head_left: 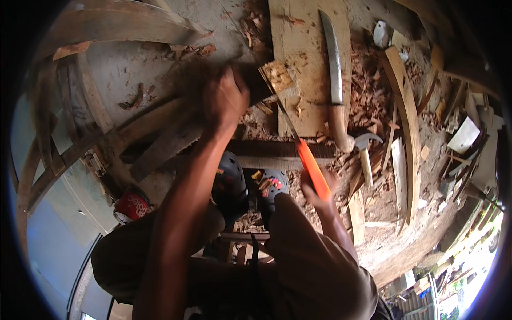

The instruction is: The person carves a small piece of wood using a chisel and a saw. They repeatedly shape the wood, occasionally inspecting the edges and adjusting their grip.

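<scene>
My right hand [322, 186] is closed round the orange handle [313, 168] of a hand saw. Its thin blade [286, 114] slants up and to the left, edge-on to me, against the end of a dark piece of wood [258, 85]. My left hand [226, 96] is closed on that piece, slightly blurred; its fingertips are hidden. Just right of the blade, a pale, rough-cut wood end [278, 76] lies over a flat light board [298, 114]. On this board rests a machete [333, 58] with a wooden handle, to the right of the saw.
A claw hammer [366, 160] lies to the right, near a long curved wood strip [408, 128]. Wood chips [365, 93] cover much of the ground. A dark beam [272, 153] crosses before my shoes. Curved planks [122, 24] fill the left, and a red can [130, 207] stands below.
</scene>
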`<state>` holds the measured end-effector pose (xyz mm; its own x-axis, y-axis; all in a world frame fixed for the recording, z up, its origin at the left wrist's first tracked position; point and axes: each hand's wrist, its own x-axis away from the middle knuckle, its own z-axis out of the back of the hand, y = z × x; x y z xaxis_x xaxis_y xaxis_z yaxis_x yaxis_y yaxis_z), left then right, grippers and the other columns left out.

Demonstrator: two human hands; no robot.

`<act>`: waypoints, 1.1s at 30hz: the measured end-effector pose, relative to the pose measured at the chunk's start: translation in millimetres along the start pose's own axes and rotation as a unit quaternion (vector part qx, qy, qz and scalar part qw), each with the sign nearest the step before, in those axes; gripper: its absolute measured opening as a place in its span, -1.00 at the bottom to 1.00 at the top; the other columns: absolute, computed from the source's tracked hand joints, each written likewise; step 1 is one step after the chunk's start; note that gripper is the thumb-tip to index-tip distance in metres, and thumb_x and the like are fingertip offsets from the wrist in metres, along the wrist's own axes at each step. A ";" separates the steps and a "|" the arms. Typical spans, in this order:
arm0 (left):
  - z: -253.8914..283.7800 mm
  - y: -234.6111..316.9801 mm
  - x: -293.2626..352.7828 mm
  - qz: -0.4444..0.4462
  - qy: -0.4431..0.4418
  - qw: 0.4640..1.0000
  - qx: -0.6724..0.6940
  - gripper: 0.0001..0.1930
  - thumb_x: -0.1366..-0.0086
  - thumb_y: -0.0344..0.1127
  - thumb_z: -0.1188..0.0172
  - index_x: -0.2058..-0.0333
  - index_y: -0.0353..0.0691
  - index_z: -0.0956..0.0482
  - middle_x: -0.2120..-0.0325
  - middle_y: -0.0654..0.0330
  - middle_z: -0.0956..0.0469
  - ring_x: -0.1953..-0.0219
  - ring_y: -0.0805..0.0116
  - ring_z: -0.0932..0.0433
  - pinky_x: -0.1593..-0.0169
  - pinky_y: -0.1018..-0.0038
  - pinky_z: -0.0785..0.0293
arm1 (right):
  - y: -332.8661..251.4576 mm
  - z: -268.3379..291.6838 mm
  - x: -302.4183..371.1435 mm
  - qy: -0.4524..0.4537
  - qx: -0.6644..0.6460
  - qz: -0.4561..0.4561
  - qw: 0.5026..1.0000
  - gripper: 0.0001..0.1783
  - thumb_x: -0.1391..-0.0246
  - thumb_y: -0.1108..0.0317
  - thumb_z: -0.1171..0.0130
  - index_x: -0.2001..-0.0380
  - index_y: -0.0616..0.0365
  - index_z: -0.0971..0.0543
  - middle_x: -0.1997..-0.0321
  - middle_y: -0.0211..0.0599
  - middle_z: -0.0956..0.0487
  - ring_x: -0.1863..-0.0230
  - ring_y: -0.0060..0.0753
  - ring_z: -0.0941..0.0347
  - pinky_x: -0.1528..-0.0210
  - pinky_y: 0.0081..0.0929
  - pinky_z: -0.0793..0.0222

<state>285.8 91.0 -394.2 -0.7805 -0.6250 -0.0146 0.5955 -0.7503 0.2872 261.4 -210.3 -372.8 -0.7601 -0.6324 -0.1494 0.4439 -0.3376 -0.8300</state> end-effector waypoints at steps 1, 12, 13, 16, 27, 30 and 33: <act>-11.4 8.8 -9.6 -0.032 0.007 0.999 0.021 -0.77 -0.42 -0.29 -0.05 0.31 -0.32 -0.58 0.40 -0.15 -0.62 0.35 -0.17 -0.63 0.24 0.06 -0.57 | 3.5 9.2 32.0 0.018 0.045 -0.005 0.999 -0.73 0.16 0.50 -0.31 0.28 0.25 -0.66 0.52 -0.20 -0.61 0.63 -0.25 -0.54 0.56 -0.39 -0.45; -22.0 -12.2 2.0 -0.011 0.000 1.000 0.020 -0.77 -0.39 -0.31 -0.08 0.21 -0.36 -0.62 0.33 -0.20 -0.62 0.30 -0.19 -0.63 0.21 0.04 -0.57 | -7.8 -33.6 -78.5 -0.015 -0.106 -0.136 0.985 -0.70 0.16 0.22 -0.45 0.40 0.15 -0.63 0.58 -0.15 -0.53 0.58 -0.08 -0.55 0.46 -0.22 -0.47; -18.7 -12.6 1.4 -0.057 0.045 0.997 0.025 -0.80 -0.38 -0.33 -0.09 0.25 -0.35 -0.61 0.31 -0.18 -0.61 0.31 -0.18 -0.63 0.21 0.03 -0.56 | -2.8 -29.4 -65.5 -0.019 -0.079 -0.101 0.992 -0.71 0.17 0.23 -0.44 0.39 0.15 -0.63 0.59 -0.15 -0.54 0.58 -0.10 -0.56 0.45 -0.23 -0.48; -8.9 12.2 -7.2 -0.032 0.013 0.998 0.061 -0.81 -0.37 -0.34 -0.09 0.29 -0.34 -0.60 0.31 -0.16 -0.61 0.30 -0.16 -0.63 0.18 0.04 -0.56 | -14.0 16.8 17.2 -0.017 0.023 -0.056 0.998 -0.72 0.20 0.37 -0.37 0.33 0.24 -0.66 0.58 -0.19 -0.56 0.62 -0.18 -0.53 0.51 -0.30 -0.44; -12.9 -1.9 0.8 -0.043 0.024 0.998 0.025 -0.84 -0.35 -0.43 -0.06 0.26 -0.37 -0.59 0.32 -0.19 -0.61 0.26 -0.15 -0.62 0.17 0.13 -0.56 | -4.8 -27.4 -67.5 -0.027 -0.096 -0.106 0.989 -0.81 0.08 0.30 -0.36 0.39 0.16 -0.65 0.52 -0.23 -0.60 0.56 -0.20 -0.57 0.46 -0.35 -0.48; -13.9 0.9 -5.9 -0.053 0.016 0.997 0.063 -0.82 -0.37 -0.38 -0.04 0.28 -0.35 -0.59 0.31 -0.19 -0.61 0.22 -0.16 -0.63 0.17 0.11 -0.55 | -4.7 25.1 35.6 -0.054 0.085 -0.027 0.995 -0.77 0.11 0.28 -0.34 0.36 0.16 -0.68 0.53 -0.25 -0.60 0.61 -0.23 -0.55 0.54 -0.38 -0.45; -5.9 8.0 -0.8 -0.024 -0.015 0.998 0.053 -0.78 -0.39 -0.33 -0.02 0.29 -0.33 -0.59 0.30 -0.20 -0.61 0.21 -0.17 -0.63 0.17 0.08 -0.55 | -37.8 60.9 64.1 -0.085 0.011 -0.143 0.986 -0.72 0.18 0.32 -0.31 0.31 0.14 -0.71 0.55 -0.24 -0.58 0.66 -0.24 -0.52 0.62 -0.39 -0.39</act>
<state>292.3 84.3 -397.6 -0.8141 -0.5808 -0.0020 0.5351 -0.7514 0.3860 224.8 -280.6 -318.3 -0.7663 -0.6158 0.1830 0.2340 -0.5328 -0.8132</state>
